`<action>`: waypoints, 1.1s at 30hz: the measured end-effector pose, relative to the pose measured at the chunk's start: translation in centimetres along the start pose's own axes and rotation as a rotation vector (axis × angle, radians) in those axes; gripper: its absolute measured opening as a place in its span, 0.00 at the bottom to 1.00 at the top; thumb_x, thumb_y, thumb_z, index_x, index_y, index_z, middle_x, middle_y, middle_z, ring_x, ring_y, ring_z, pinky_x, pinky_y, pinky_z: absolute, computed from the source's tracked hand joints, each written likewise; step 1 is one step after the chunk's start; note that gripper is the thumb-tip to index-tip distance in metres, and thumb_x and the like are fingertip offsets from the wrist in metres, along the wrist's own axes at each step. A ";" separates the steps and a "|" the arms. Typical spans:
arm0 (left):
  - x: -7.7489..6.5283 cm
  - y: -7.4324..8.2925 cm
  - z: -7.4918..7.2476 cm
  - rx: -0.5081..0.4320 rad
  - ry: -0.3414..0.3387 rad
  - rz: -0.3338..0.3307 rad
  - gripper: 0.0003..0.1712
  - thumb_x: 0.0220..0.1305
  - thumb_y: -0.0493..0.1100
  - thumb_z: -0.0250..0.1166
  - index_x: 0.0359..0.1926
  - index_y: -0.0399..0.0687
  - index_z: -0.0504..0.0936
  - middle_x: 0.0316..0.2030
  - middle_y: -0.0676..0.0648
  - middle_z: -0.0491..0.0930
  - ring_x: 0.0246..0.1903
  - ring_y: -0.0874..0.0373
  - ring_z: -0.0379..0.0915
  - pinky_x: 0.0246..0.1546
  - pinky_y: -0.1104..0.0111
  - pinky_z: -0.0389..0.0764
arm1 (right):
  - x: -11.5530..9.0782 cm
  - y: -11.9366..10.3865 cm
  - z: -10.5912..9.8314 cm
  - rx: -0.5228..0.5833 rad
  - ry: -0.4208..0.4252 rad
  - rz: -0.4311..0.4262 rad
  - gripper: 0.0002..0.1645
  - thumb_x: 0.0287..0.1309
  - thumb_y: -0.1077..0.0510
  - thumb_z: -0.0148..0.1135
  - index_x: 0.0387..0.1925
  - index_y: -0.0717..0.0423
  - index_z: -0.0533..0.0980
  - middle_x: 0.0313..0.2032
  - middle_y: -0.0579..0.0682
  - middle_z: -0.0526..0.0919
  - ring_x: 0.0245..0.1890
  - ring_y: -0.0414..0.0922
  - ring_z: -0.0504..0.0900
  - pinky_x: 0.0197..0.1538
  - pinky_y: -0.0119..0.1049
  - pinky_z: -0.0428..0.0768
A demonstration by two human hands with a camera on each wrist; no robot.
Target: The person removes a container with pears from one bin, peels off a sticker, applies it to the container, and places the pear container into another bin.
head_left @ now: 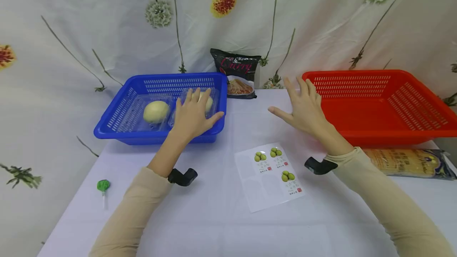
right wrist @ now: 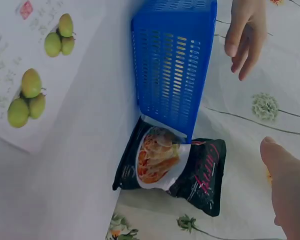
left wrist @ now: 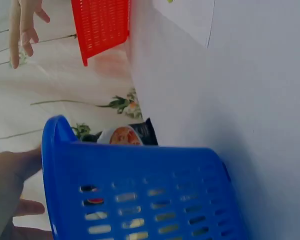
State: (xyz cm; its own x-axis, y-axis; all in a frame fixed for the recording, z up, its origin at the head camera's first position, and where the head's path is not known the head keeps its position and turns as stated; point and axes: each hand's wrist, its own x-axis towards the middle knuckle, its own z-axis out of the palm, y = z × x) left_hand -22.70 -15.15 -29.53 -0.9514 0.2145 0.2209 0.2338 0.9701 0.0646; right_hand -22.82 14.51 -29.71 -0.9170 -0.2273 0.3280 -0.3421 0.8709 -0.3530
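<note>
My left hand (head_left: 194, 116) hovers with spread fingers over the right part of a blue basket (head_left: 160, 135). In that basket are two clear plastic boxes, each with a pale round item (head_left: 156, 112) inside; my fingers partly cover the right one. My right hand (head_left: 303, 108) is held up, fingers spread and holding nothing, beside the left end of a red basket (head_left: 360, 133). Below and between the hands lies a sticker sheet (head_left: 255, 185) printed with green fruit. A black Curry noodle packet (head_left: 237, 74) stands against the backdrop beside the blue basket.
A green lollipop (head_left: 103, 186) lies at the table's left side. On the right, a long yellowish packet (head_left: 410, 163) lies in front of the red basket, partly beneath its rim. A flowered cloth (head_left: 118, 31) hangs behind the table (head_left: 221, 233).
</note>
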 end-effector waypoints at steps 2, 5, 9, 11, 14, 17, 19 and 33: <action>-0.3 -1.1 -0.3 -0.004 0.025 -0.014 0.44 0.61 0.64 0.56 0.68 0.42 0.60 0.55 0.32 0.73 0.50 0.38 0.73 0.48 0.45 0.73 | 0.9 -0.8 0.5 0.048 -0.032 -0.024 0.54 0.54 0.37 0.61 0.73 0.52 0.47 0.70 0.66 0.47 0.68 0.65 0.45 0.63 0.68 0.50; -0.6 -2.9 -0.8 -0.043 0.037 -0.052 0.40 0.61 0.60 0.59 0.64 0.37 0.65 0.40 0.32 0.80 0.25 0.43 0.76 0.25 0.54 0.77 | 2.6 -2.1 1.1 0.160 -0.099 -0.057 0.53 0.56 0.40 0.61 0.73 0.56 0.47 0.69 0.66 0.50 0.67 0.65 0.50 0.62 0.67 0.54; -0.7 -5.1 -1.4 -0.108 -0.017 -0.126 0.39 0.62 0.58 0.58 0.64 0.36 0.64 0.33 0.32 0.79 0.19 0.47 0.70 0.16 0.59 0.71 | 5.1 -3.7 2.0 0.395 -0.208 -0.053 0.51 0.58 0.43 0.60 0.73 0.57 0.46 0.69 0.63 0.54 0.65 0.63 0.60 0.60 0.62 0.64; -0.6 -6.2 -1.6 -0.104 -0.061 -0.152 0.39 0.63 0.58 0.58 0.64 0.35 0.63 0.31 0.33 0.78 0.19 0.48 0.69 0.18 0.59 0.71 | 6.1 -4.5 2.5 0.500 -0.258 -0.023 0.51 0.58 0.44 0.60 0.73 0.55 0.46 0.69 0.62 0.56 0.63 0.61 0.64 0.59 0.58 0.68; -0.6 -7.4 -1.8 -0.067 -0.144 -0.162 0.39 0.63 0.58 0.57 0.64 0.32 0.63 0.27 0.35 0.76 0.21 0.45 0.71 0.24 0.55 0.74 | 7.2 -5.7 3.2 0.592 -0.319 0.012 0.49 0.59 0.44 0.60 0.73 0.53 0.47 0.66 0.63 0.60 0.61 0.58 0.68 0.56 0.54 0.72; -0.7 -8.3 -2.0 -0.053 -0.208 -0.161 0.39 0.64 0.57 0.57 0.63 0.31 0.64 0.35 0.32 0.79 0.32 0.39 0.75 0.36 0.49 0.77 | 8.1 -7.3 3.8 0.635 -0.369 -0.003 0.47 0.60 0.46 0.60 0.72 0.54 0.48 0.63 0.63 0.64 0.57 0.56 0.72 0.52 0.49 0.76; -0.7 -8.7 -2.0 -0.078 -0.235 -0.159 0.37 0.64 0.56 0.57 0.62 0.30 0.65 0.44 0.30 0.77 0.41 0.34 0.74 0.43 0.46 0.75 | 8.7 -8.2 4.1 0.647 -0.398 -0.013 0.45 0.60 0.47 0.60 0.72 0.56 0.49 0.62 0.64 0.66 0.55 0.54 0.73 0.48 0.45 0.79; 0.3 -8.9 -1.7 -0.095 -0.327 -0.159 0.35 0.64 0.56 0.57 0.58 0.28 0.69 0.48 0.29 0.76 0.41 0.37 0.75 0.42 0.49 0.75 | 11.5 -13.2 5.3 0.807 -0.689 0.186 0.44 0.63 0.53 0.57 0.72 0.56 0.46 0.70 0.58 0.53 0.58 0.62 0.71 0.53 0.44 0.77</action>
State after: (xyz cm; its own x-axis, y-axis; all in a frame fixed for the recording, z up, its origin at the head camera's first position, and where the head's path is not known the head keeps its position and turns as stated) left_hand -24.73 -23.90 -28.38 -0.9875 0.1016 -0.1206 0.0808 0.9828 0.1663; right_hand -29.91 -1.90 -25.89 -0.8006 -0.5371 -0.2657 0.0114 0.4297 -0.9029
